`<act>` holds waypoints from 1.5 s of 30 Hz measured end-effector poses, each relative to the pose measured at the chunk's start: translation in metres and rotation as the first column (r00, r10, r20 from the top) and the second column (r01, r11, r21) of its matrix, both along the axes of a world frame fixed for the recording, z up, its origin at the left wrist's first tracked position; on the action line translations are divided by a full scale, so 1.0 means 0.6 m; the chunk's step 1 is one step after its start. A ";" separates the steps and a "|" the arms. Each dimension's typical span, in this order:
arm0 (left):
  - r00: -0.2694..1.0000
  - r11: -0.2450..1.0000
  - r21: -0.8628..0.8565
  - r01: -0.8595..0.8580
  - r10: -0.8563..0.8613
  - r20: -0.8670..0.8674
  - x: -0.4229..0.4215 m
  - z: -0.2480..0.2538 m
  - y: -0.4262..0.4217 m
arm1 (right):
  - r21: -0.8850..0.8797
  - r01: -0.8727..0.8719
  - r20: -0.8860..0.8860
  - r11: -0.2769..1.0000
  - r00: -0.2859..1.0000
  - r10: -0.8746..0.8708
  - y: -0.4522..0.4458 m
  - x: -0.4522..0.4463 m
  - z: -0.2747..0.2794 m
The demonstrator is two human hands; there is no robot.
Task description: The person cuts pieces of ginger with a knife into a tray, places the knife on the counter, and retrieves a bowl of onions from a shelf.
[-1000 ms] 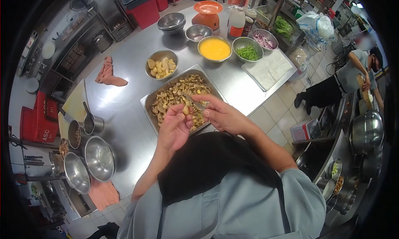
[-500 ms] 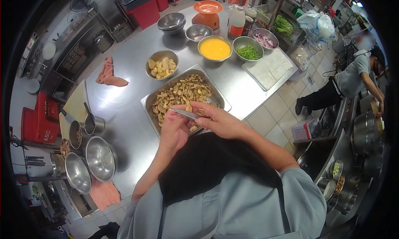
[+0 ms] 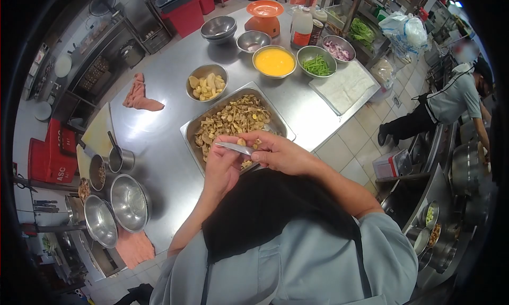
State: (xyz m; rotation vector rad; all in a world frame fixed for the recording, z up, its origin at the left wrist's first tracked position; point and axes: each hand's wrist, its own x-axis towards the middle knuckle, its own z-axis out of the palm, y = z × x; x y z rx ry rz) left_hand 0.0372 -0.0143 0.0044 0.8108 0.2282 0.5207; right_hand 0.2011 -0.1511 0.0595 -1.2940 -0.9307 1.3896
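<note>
My right hand (image 3: 283, 155) is closed on a small knife (image 3: 236, 147), its blade pointing left across my left fingers. Behind the blade, a small pale-yellow piece (image 3: 242, 142), perhaps ginger, is pinched by my left hand (image 3: 224, 167) and touched by my right fingertips. Both hands are over the near edge of a rectangular metal tray (image 3: 281, 126), which holds many small brown and yellowish pieces (image 3: 233, 116). Beyond the tray's far left side stands a metal bowl (image 3: 208, 68) of larger, peeled yellow chunks (image 3: 207, 86).
Farther back are a bowl of yellow liquid (image 3: 274, 61), cut green vegetables (image 3: 316, 66), chopped purple onion (image 3: 337, 51), an orange scale (image 3: 263, 24) and bottles (image 3: 301, 27). A folded cloth (image 3: 344, 87) lies right. Bowls (image 3: 129, 202) and pots (image 3: 121, 159) stand left. A co-worker (image 3: 456, 95) bends at right.
The piece between my fingers has turned and shifted slightly against the blade. My hands stay over the tray. The co-worker's arm at right has moved lower.
</note>
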 end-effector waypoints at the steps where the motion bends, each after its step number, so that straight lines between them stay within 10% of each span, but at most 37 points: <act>1: 1.000 1.000 0.017 -0.010 0.010 -0.008 -0.001 0.005 -0.002 | -0.034 -0.012 -0.033 0.999 0.999 0.011 0.000 0.002 0.000; 28: 0.998 0.989 -0.145 0.031 -0.039 -0.048 0.006 0.002 0.003 | -0.181 0.266 -0.053 0.947 0.959 -0.279 -0.002 0.016 -0.019; 45: 0.999 0.997 -0.054 -0.050 0.050 -0.009 0.004 -0.002 -0.010 | -0.105 -0.046 0.075 0.993 0.996 0.054 -0.011 0.010 0.013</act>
